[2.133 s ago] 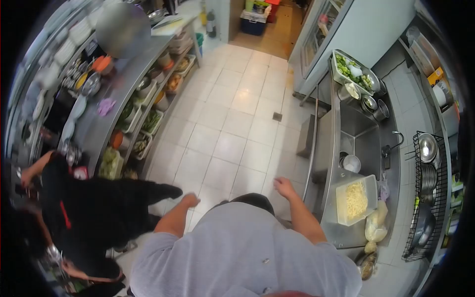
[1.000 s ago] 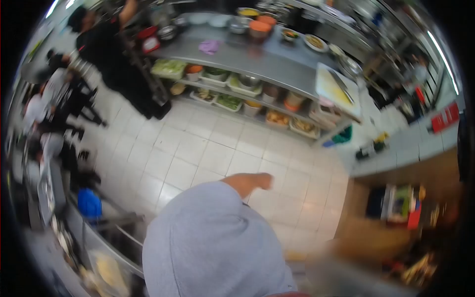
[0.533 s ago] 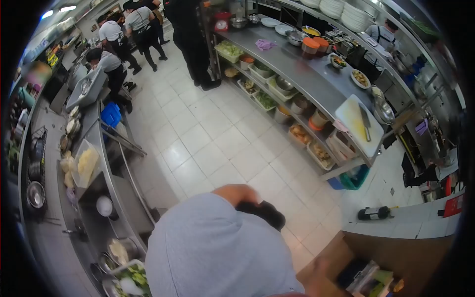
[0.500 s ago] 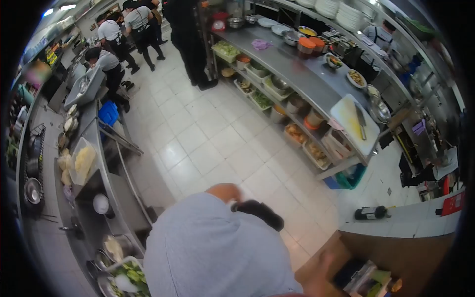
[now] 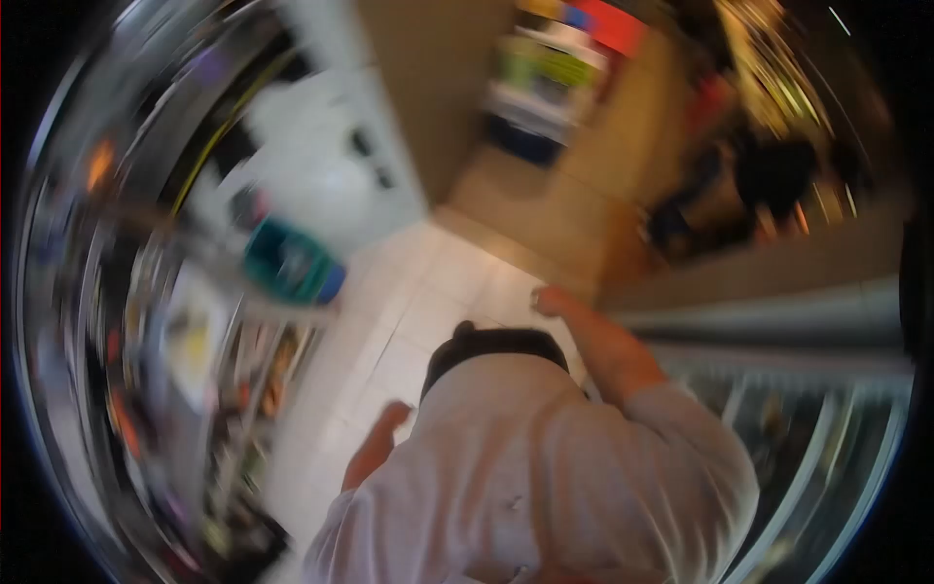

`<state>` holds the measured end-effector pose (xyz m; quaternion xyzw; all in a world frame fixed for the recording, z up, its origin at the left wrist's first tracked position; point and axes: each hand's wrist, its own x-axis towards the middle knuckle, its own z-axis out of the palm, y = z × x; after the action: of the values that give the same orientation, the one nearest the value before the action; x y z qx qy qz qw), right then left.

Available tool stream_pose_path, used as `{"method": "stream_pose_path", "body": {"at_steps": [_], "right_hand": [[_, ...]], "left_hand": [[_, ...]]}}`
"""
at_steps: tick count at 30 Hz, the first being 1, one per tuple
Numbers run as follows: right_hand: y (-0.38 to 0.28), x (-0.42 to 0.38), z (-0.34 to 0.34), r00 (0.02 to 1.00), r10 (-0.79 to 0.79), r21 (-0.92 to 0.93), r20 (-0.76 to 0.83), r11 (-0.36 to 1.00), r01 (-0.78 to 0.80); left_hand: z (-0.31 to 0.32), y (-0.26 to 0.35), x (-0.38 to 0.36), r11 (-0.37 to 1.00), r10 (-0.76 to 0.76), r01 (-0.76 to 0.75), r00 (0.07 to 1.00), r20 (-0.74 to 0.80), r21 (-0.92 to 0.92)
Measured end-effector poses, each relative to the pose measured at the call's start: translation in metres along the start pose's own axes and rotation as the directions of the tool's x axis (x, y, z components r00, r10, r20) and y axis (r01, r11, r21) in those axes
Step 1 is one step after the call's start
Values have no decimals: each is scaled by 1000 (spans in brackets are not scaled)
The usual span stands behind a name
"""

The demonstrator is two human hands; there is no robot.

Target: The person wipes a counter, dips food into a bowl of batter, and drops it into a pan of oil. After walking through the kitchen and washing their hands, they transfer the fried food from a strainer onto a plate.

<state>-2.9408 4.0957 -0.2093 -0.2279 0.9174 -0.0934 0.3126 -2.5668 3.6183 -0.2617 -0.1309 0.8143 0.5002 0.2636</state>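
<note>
The view is smeared by motion. My left hand hangs beside my body over the pale tiled floor, its fingers too blurred to read. On the other side, my right hand is low in front of me near the base of a brown panel, and its fingers are also indistinct. Neither hand shows a clear held object. Between them are my light shirt and dark trousers.
A green bin stands at the left, by a blurred counter with a white board and shelves beneath. Ahead, a brown box-like enclosure holds a green-and-white item. Glass-fronted units stand at the right.
My view has swung to the right, away from the kitchen aisle and the people in it. The counter now lies at the left, and both my hands are in view.
</note>
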Motion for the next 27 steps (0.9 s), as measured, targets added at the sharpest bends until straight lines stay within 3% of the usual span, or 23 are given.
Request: {"method": "stream_pose_path", "body": {"at_steps": [1,2,3,4,5,7,8,9,10,11,12,13,15,16,17,19,21,22,23,25,27], "right_hand": [[50,-20,-11,920,344,179,-189,933,-312],[103,-37,-24,829,546,386,-120,795,-468],[156,-49,-39,725,688,552,-30,616,-562],[202,-55,-47,685,728,590,-29,566,-576],[259,-58,-51,667,745,632,9,513,-581],[320,-76,-58,663,748,744,12,436,-506],[341,-78,-74,664,747,806,-38,415,-421],[354,-67,-86,567,805,839,-177,425,-341],[360,-57,-70,456,844,862,-283,432,-264],[417,-15,-2,592,742,764,-314,567,-307],[469,23,58,710,619,651,-335,697,-301],[481,52,69,713,690,693,128,452,-562],[391,-13,-98,703,564,560,433,443,-700],[399,-4,-109,787,472,550,398,564,-616],[412,7,-128,855,369,532,365,671,-517],[452,32,-190,855,388,616,345,594,-518],[501,58,-239,847,408,683,340,513,-521],[535,74,-261,854,499,702,150,554,-447],[569,94,-273,825,564,708,-45,601,-372],[647,133,-285,679,702,771,-216,549,-322],[706,136,-334,652,694,708,-306,624,-331]], "left_hand": [[-30,-4,103,861,-202,129,975,97,491],[-89,28,163,958,-36,25,999,32,284],[-138,117,192,914,-325,282,939,-109,-292],[-179,176,228,862,-230,98,950,-212,-497],[-208,241,266,815,-221,8,929,-297,-580],[-243,294,340,711,-349,-119,795,-496,-693],[-258,298,373,768,-356,-22,816,-455,-640],[-265,318,414,818,-358,59,831,-426,-572],[-236,358,432,863,-340,86,828,-446,-497],[-202,394,435,897,-334,123,818,-468,-424],[-172,387,461,843,-323,151,910,-261,-517],[-144,388,490,780,-277,198,960,-43,-594],[-37,424,504,818,-354,323,935,26,-476],[12,454,503,777,-388,402,912,133,-485],[63,438,535,743,-364,453,891,270,-493],[108,515,550,817,-281,426,883,376,-389],[107,601,573,884,-269,396,865,423,-249],[91,617,612,902,-358,428,816,454,-58],[79,652,638,920,-365,390,819,443,38],[70,720,694,970,-236,205,918,318,130],[78,757,779,963,-215,159,941,262,220]]}}
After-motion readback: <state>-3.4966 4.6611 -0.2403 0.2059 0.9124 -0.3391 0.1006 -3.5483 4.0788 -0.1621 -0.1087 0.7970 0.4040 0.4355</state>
